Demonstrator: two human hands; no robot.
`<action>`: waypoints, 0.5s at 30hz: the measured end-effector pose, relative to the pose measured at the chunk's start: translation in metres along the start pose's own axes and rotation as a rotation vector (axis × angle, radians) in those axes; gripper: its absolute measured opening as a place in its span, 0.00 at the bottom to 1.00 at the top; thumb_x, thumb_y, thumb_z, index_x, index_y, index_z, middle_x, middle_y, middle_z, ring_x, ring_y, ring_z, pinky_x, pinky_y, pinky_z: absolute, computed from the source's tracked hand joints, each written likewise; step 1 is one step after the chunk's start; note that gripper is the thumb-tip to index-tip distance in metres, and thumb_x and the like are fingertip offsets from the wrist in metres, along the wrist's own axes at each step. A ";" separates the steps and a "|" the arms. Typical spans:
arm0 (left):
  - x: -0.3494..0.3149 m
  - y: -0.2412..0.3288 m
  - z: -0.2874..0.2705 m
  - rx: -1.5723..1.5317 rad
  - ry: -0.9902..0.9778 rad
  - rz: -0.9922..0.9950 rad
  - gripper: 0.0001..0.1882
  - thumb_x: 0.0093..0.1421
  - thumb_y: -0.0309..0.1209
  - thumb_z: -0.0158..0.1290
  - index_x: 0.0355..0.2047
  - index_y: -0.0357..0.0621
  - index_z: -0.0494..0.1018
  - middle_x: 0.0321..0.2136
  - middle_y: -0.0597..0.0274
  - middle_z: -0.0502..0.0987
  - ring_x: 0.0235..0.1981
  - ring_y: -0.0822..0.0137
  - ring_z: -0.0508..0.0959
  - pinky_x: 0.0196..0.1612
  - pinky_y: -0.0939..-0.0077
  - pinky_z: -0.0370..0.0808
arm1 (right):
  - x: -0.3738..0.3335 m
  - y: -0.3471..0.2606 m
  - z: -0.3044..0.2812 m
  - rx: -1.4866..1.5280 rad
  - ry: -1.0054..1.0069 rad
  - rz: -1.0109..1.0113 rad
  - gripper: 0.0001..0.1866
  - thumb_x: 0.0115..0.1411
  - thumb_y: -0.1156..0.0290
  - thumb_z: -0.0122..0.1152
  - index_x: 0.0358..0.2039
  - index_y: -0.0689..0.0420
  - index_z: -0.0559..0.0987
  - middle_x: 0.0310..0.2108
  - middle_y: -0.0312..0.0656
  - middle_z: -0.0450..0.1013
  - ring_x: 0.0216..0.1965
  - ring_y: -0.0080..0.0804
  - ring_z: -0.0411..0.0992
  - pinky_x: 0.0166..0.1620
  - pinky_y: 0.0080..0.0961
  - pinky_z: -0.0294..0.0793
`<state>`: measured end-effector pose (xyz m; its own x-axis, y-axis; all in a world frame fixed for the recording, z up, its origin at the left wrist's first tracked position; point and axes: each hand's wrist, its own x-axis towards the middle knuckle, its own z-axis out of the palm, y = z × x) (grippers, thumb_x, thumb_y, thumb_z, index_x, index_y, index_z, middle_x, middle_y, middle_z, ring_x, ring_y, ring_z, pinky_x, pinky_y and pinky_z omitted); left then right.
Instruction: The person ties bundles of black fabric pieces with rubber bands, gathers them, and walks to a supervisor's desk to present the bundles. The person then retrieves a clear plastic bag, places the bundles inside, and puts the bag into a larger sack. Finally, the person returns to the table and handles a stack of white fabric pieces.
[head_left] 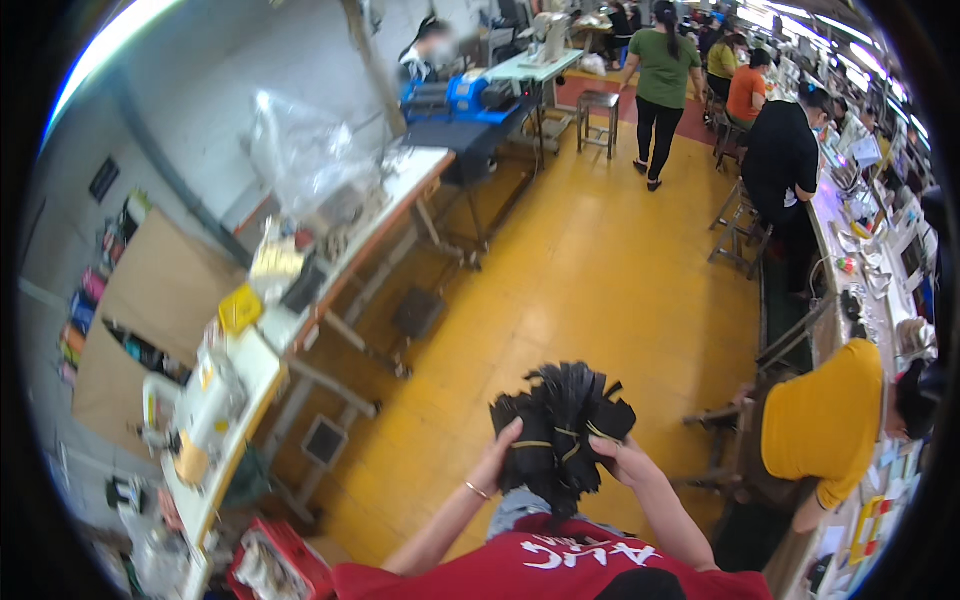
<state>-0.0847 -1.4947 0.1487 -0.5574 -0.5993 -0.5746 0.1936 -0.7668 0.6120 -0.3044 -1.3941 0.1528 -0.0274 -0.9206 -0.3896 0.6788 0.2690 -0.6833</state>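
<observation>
In front of my body I hold several bundles of black strips, pressed side by side, each tied with a thin yellowish band. My left hand point(498, 456) grips the left bundle point(530, 463) from its outer side, thumb on top. Around the right bundle point(610, 418) closes my right hand point(626, 461), its thumb close to the band. Between them a middle bundle point(567, 400) is squeezed, with loose strip ends fanning out at its far end. The fingers under the bundles are hidden. A bracelet point(477, 490) circles my left wrist.
A sewing machine point(213, 395) stands on a white table at the left, with a yellow bin point(240, 309) beyond it. A red crate point(280, 560) is at lower left. Seated workers line the bench point(845, 240) at right. A person in green point(662, 65) stands ahead on the yellow floor point(560, 260).
</observation>
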 end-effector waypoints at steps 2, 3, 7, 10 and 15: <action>0.066 0.039 0.016 0.042 0.026 -0.063 0.33 0.61 0.52 0.52 0.57 0.39 0.65 0.49 0.54 0.75 0.46 0.63 0.78 0.50 0.69 0.76 | 0.056 -0.030 -0.005 0.055 0.121 -0.034 0.35 0.50 0.71 0.71 0.57 0.61 0.65 0.52 0.42 0.70 0.54 0.34 0.68 0.58 0.33 0.67; 0.096 0.057 0.027 0.097 0.004 -0.040 0.33 0.61 0.51 0.52 0.57 0.40 0.64 0.49 0.55 0.75 0.46 0.63 0.78 0.50 0.69 0.76 | 0.082 -0.048 -0.011 0.127 0.135 -0.032 0.36 0.50 0.71 0.72 0.57 0.60 0.66 0.51 0.43 0.70 0.53 0.36 0.69 0.57 0.34 0.68; 0.219 0.148 0.093 0.146 -0.159 -0.263 0.38 0.57 0.52 0.57 0.59 0.40 0.62 0.52 0.57 0.72 0.49 0.67 0.75 0.52 0.72 0.73 | 0.164 -0.139 -0.052 0.136 0.343 -0.061 0.32 0.52 0.71 0.66 0.57 0.58 0.66 0.53 0.44 0.70 0.54 0.44 0.68 0.61 0.44 0.65; 0.311 0.206 0.159 0.321 -0.281 -0.217 0.35 0.60 0.52 0.54 0.58 0.37 0.63 0.49 0.54 0.74 0.46 0.67 0.77 0.49 0.73 0.76 | 0.218 -0.209 -0.092 0.184 0.310 -0.147 0.32 0.51 0.65 0.66 0.56 0.58 0.68 0.51 0.44 0.71 0.53 0.43 0.69 0.60 0.44 0.67; 0.484 0.271 0.257 0.444 -0.372 -0.090 0.39 0.56 0.52 0.58 0.57 0.35 0.62 0.49 0.54 0.73 0.46 0.69 0.76 0.48 0.75 0.75 | 0.332 -0.320 -0.168 0.253 0.265 -0.437 0.35 0.49 0.61 0.69 0.56 0.57 0.69 0.52 0.43 0.71 0.52 0.44 0.70 0.59 0.43 0.68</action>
<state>-0.5092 -1.9329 0.1760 -0.8177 -0.3533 -0.4544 -0.1799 -0.5931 0.7848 -0.6542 -1.7377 0.1384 -0.5057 -0.8201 -0.2678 0.7169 -0.2268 -0.6593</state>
